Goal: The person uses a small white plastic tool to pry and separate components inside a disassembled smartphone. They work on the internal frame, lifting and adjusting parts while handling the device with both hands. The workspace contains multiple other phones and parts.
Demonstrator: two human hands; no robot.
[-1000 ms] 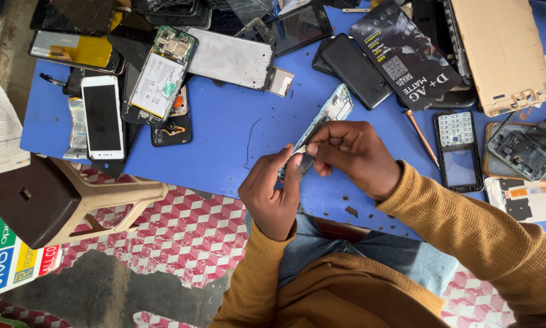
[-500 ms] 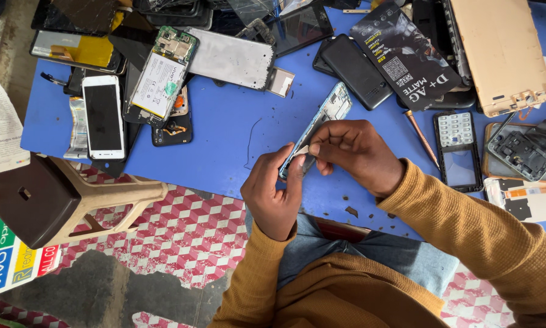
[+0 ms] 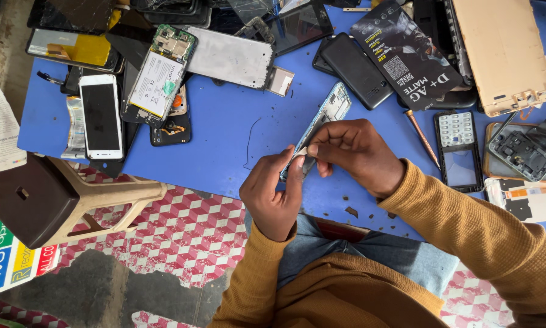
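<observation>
Both my hands meet over the near edge of a blue table (image 3: pixel 224 140). My left hand (image 3: pixel 273 194) and my right hand (image 3: pixel 355 152) hold a slim light-blue phone frame (image 3: pixel 327 115) on its edge, its far end pointing up and away from me. The fingertips of both hands pinch a small pale strip at the frame's near end. My sleeves are mustard yellow.
Phone parts crowd the table's far side: a white phone (image 3: pixel 100 115), an opened phone with a battery (image 3: pixel 159 73), a grey back plate (image 3: pixel 230 58), black handsets (image 3: pixel 355 70), a tan back cover (image 3: pixel 501 54), a keypad phone (image 3: pixel 458 149), a screwdriver (image 3: pixel 422 136). A brown stool (image 3: pixel 48 200) stands left.
The hands and the frame have stayed almost still; the fingers shifted slightly at the frame's near end.
</observation>
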